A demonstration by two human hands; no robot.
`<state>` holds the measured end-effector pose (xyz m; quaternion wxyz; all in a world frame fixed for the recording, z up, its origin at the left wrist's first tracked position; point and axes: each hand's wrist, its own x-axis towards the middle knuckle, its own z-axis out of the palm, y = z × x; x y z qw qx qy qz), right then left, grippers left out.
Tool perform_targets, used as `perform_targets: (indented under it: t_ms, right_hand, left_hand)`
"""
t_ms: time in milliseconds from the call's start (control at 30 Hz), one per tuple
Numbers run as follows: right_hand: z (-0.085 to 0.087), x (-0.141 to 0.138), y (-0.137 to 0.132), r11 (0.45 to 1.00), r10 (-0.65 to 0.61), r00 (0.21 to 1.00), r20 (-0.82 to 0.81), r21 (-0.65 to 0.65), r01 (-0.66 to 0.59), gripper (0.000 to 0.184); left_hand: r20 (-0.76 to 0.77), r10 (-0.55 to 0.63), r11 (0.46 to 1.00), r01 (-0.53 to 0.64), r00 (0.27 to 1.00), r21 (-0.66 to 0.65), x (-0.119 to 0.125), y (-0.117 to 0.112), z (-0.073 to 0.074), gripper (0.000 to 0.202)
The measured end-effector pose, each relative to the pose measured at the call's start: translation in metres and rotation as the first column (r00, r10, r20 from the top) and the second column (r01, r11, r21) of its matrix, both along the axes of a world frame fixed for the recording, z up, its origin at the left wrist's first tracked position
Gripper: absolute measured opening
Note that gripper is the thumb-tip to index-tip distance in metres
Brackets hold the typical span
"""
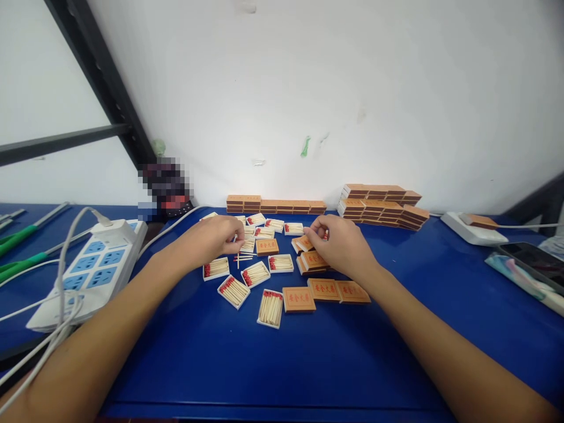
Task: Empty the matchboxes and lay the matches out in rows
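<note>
My left hand (218,238) is closed in a pinch, with what looks like a match (235,238) at its fingertips. Just below lie a few loose matches (242,257) on the blue table. Several open trays full of red-headed matches (234,292) surround this hand. My right hand (341,242) is curled, and red match heads (326,235) show between its thumb and fingers. Its fingertips are beside a small pile of orange matchboxes (311,261), partly hidden by the hand. Nearer to me, a closed matchbox (299,299) lies beside a filled tray (270,308).
Stacked matchboxes (381,205) stand against the wall at the right, with a lower row (275,205) behind the trays. A white power strip (94,264) with cables lies left. To the right are a white adapter (473,229) and a phone (533,264).
</note>
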<state>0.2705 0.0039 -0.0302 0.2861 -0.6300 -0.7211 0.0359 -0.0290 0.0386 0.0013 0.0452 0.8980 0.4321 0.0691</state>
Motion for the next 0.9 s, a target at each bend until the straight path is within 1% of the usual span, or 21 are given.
perform_targets:
  t_ms: [133,233,300,367,433,533,633,733,900]
  right_hand:
    - [-0.001,0.001,0.001,1.0,-0.005,1.0,0.007,0.003,0.005,0.027]
    - [-0.002,0.001,0.001,1.0,-0.006,1.0,0.009,0.012,0.005,0.027]
    - [-0.002,0.002,0.001,1.0,-0.004,1.0,0.008,0.021,0.004,0.028]
    - [-0.001,0.002,0.001,1.0,0.0,1.0,0.003,0.025,0.0,0.027]
    - [0.0,0.001,0.0,1.0,0.005,1.0,0.001,0.023,-0.005,0.025]
    - [0.001,0.001,-0.001,1.0,0.004,1.0,0.007,0.017,-0.005,0.026]
    - [0.002,0.001,-0.001,1.0,0.003,1.0,0.004,0.019,-0.003,0.027]
    - [0.002,0.001,-0.002,1.0,0.009,1.0,-0.004,0.023,-0.009,0.027]
    - [0.001,0.001,-0.001,0.999,0.02,1.0,0.001,0.036,-0.02,0.028]
  left_hand:
    - [-0.022,-0.042,0.997,0.044,0.999,0.069,-0.001,0.002,-0.005,0.018]
    - [0.028,-0.07,0.996,0.068,0.997,0.064,-0.001,0.0,-0.001,0.023]
    - [0.072,-0.084,0.996,0.082,0.994,0.034,-0.002,-0.002,0.004,0.022]
    - [0.077,-0.087,0.995,0.089,0.993,-0.032,-0.003,-0.005,0.01,0.02]
    - [0.04,-0.076,0.989,0.081,0.996,-0.126,-0.005,-0.007,0.013,0.017]
    - [-0.022,-0.058,0.972,0.052,0.998,-0.228,-0.007,-0.008,0.013,0.024]
    - [-0.034,-0.044,0.97,0.035,0.998,-0.242,-0.005,-0.009,0.011,0.027]
    - [-0.041,-0.036,0.967,0.025,0.999,-0.253,-0.002,-0.01,0.01,0.024]
    - [-0.043,-0.051,0.967,0.039,0.998,-0.251,0.003,-0.01,0.009,0.017]
